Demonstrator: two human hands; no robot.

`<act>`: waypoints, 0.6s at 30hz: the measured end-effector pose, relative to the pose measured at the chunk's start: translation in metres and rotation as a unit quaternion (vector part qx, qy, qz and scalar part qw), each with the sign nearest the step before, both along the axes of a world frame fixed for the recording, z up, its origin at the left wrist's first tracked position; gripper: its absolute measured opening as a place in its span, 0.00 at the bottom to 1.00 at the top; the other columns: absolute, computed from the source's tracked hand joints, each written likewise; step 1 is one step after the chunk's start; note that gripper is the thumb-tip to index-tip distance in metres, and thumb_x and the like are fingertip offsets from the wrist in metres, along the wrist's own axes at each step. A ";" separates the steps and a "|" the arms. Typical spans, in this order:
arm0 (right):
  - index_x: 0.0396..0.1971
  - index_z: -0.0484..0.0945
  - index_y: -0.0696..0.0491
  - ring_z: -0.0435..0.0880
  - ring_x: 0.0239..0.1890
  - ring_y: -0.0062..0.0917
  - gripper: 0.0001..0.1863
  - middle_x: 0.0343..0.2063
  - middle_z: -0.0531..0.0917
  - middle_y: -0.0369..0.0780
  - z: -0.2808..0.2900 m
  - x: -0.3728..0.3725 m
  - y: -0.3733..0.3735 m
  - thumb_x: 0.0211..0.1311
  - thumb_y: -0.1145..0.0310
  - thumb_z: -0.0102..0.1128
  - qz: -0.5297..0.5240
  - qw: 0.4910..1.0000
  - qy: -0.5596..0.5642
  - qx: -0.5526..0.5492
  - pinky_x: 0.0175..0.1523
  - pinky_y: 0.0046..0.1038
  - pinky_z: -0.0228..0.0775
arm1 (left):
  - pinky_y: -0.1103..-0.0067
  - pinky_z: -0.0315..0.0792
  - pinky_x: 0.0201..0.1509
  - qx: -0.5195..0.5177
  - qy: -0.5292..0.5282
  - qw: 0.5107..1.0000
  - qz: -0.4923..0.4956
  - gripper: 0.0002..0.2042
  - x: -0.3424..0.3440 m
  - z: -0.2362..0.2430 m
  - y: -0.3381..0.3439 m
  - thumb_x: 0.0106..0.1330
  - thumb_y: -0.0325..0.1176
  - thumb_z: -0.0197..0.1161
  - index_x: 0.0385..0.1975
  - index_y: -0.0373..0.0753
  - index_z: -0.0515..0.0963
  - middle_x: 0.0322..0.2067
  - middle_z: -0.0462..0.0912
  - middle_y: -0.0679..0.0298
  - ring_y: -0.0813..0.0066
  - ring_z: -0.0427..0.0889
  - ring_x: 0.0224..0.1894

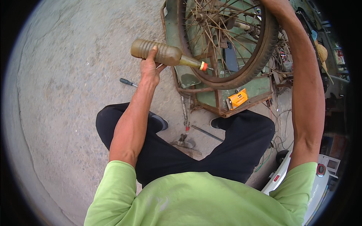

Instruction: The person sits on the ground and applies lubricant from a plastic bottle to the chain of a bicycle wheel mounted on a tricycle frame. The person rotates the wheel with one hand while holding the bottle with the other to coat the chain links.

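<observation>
My left hand (151, 67) is wrapped round a plastic squeeze bottle (161, 52) of brownish-yellow liquid. The bottle lies nearly level, its red-collared metal nozzle (209, 68) pointing right, in front of the lower-left rim of a spoked wheel (247, 78). The wheel has a worn dark tyre and rusty spokes around a hub (200, 17). At the top edge, my right hand (274, 4) rests at the tyre's upper right. Its fingers are mostly cut off by the picture's edge, so their grip is hidden.
Behind the wheel is a green-panelled rusty frame (220, 112), with an orange box (237, 98) on its near part. A dark phone-like slab (230, 57) shows through the spokes. A screwdriver (128, 81), a hammer (184, 141) and a metal bar (207, 133) lie on the ground.
</observation>
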State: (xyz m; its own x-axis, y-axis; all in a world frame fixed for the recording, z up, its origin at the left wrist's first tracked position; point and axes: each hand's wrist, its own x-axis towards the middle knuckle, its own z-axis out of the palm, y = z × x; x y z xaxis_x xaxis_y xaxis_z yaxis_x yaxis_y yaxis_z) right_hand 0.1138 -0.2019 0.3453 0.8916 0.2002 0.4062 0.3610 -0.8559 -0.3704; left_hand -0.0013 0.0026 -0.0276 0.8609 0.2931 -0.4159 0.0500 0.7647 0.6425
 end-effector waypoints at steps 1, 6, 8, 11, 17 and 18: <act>0.56 0.78 0.61 0.85 0.38 0.27 0.25 0.40 0.88 0.44 -0.001 0.002 -0.001 0.64 0.61 0.68 0.016 0.999 0.015 0.027 0.47 0.32 0.78 | 0.48 0.69 0.71 0.001 0.004 1.000 0.002 0.30 0.001 -0.002 -0.002 0.70 0.50 0.70 0.64 0.38 0.71 0.57 0.77 0.55 0.54 0.78 0.62; 0.54 0.78 0.61 0.84 0.34 0.25 0.23 0.36 0.87 0.42 -0.005 -0.002 -0.001 0.64 0.62 0.68 0.027 0.999 0.000 0.022 0.43 0.30 0.77 | 0.48 0.72 0.68 0.013 0.008 1.000 0.004 0.30 0.001 -0.009 -0.003 0.70 0.50 0.71 0.63 0.38 0.72 0.55 0.79 0.55 0.55 0.80 0.59; 0.53 0.79 0.61 0.84 0.34 0.26 0.23 0.35 0.87 0.42 -0.008 -0.005 -0.003 0.64 0.61 0.68 0.030 0.999 -0.011 0.030 0.43 0.31 0.77 | 0.49 0.74 0.67 0.020 0.004 1.000 0.000 0.29 0.002 -0.010 -0.006 0.69 0.49 0.71 0.62 0.38 0.72 0.54 0.80 0.56 0.56 0.81 0.58; 0.52 0.79 0.61 0.84 0.35 0.27 0.23 0.35 0.87 0.43 -0.006 -0.005 -0.002 0.64 0.61 0.68 0.009 1.000 -0.014 0.004 0.44 0.31 0.77 | 0.50 0.75 0.65 0.032 0.013 0.999 0.003 0.29 0.005 -0.011 -0.008 0.69 0.49 0.71 0.61 0.38 0.72 0.53 0.80 0.57 0.57 0.82 0.56; 0.53 0.79 0.62 0.84 0.37 0.28 0.24 0.36 0.86 0.43 -0.007 0.014 -0.013 0.64 0.60 0.68 0.016 1.000 0.000 0.015 0.47 0.31 0.77 | 0.49 0.75 0.65 0.044 0.008 0.999 0.008 0.29 0.009 -0.013 -0.015 0.67 0.49 0.73 0.61 0.40 0.72 0.54 0.81 0.57 0.57 0.82 0.56; 0.53 0.79 0.62 0.84 0.37 0.28 0.24 0.36 0.87 0.44 -0.007 0.008 -0.009 0.64 0.60 0.68 0.018 1.000 0.000 0.018 0.47 0.31 0.77 | 0.49 0.75 0.65 0.046 0.008 0.999 0.010 0.30 0.009 -0.015 -0.014 0.67 0.49 0.73 0.62 0.40 0.72 0.54 0.80 0.57 0.57 0.82 0.56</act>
State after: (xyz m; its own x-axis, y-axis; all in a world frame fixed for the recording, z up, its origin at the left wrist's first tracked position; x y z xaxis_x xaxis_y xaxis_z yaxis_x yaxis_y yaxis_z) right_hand 0.1220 -0.2105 0.3379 0.8837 0.2177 0.4144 0.3916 -0.8287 -0.3998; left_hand 0.0074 -0.0111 -0.0422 0.8482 0.3475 -0.3999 0.0464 0.7032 0.7095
